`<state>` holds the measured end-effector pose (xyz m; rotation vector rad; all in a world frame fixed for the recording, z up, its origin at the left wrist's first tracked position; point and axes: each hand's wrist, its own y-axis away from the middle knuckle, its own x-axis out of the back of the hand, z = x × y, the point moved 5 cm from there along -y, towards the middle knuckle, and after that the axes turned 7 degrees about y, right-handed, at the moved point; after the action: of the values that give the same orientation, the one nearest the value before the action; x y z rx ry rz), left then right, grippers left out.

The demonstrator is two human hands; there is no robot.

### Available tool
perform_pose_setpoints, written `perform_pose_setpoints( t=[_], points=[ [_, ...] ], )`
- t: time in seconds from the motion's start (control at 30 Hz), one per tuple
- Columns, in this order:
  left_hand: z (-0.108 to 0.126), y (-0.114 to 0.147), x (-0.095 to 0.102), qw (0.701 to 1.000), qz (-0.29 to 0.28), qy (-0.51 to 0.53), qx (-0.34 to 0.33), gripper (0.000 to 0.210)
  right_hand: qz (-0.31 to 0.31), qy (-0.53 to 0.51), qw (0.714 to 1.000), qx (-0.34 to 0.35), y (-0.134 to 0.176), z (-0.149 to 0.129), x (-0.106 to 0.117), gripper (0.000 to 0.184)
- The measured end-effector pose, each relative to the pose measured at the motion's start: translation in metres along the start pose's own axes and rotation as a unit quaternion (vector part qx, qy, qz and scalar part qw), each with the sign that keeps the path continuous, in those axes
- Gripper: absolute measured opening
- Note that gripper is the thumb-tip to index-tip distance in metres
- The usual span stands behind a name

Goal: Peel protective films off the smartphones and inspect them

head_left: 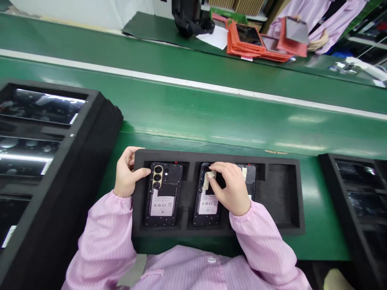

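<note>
A black foam tray [188,193] lies in front of me, with three phones, backs up, in its pockets. My left hand [126,175] is closed around the tray's upper left corner, its thumb reaching over the rim to the edge of the left phone [163,193]. That phone's triple camera strip shows uncovered. Over the middle phone [207,207], my right hand [231,187] pinches a pale tape strip [207,181] near the camera area. Partly hidden behind this hand is the right phone [252,185], with another pale piece of tape [244,174] on it.
Stacked black foam trays [99,133] holding glossy dark panels stand at left; another such tray [332,189] sits at right. Across the green bench [193,117], a person in a pink sleeve holds a tablet-like panel [296,30] near red-orange padded sleeves [244,50].
</note>
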<state>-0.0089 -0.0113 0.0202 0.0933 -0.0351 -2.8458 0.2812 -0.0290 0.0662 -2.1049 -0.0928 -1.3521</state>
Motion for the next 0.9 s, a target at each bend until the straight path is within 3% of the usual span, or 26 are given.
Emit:
perform_pose_setpoints(
  t=[0.37, 0.53, 0.6, 0.7, 0.8, 0.9],
  points=[
    [0.001, 0.001, 0.001, 1.0, -0.002, 0.006, -0.018, 0.044, 0.09, 0.09, 0.986, -0.11, -0.017, 0.004, 0.002, 0.021],
    [-0.002, 0.0, 0.001, 1.0, 0.0, 0.024, -0.004, 0.041, 0.075, 0.021, 0.987, -0.142, -0.019, 0.016, 0.011, 0.024],
    [-0.003, -0.001, -0.001, 1.0, 0.002, 0.031, 0.004, 0.041, 0.099, -0.006, 0.982, -0.158, -0.011, 0.032, 0.026, 0.024],
    [-0.005, -0.003, -0.003, 0.999, 0.011, 0.042, 0.021, 0.043, 0.16, 0.027, 0.96, -0.228, 0.02, 0.078, 0.059, 0.028],
    [-0.007, -0.003, -0.005, 0.997, 0.021, 0.061, 0.047, 0.043, 0.205, 0.123, 0.913, -0.331, 0.066, 0.135, 0.093, 0.039],
    [-0.008, -0.003, -0.008, 0.995, 0.026, 0.075, 0.066, 0.041, 0.175, 0.137, 0.849, -0.479, 0.111, 0.182, 0.112, 0.048]
  ],
)
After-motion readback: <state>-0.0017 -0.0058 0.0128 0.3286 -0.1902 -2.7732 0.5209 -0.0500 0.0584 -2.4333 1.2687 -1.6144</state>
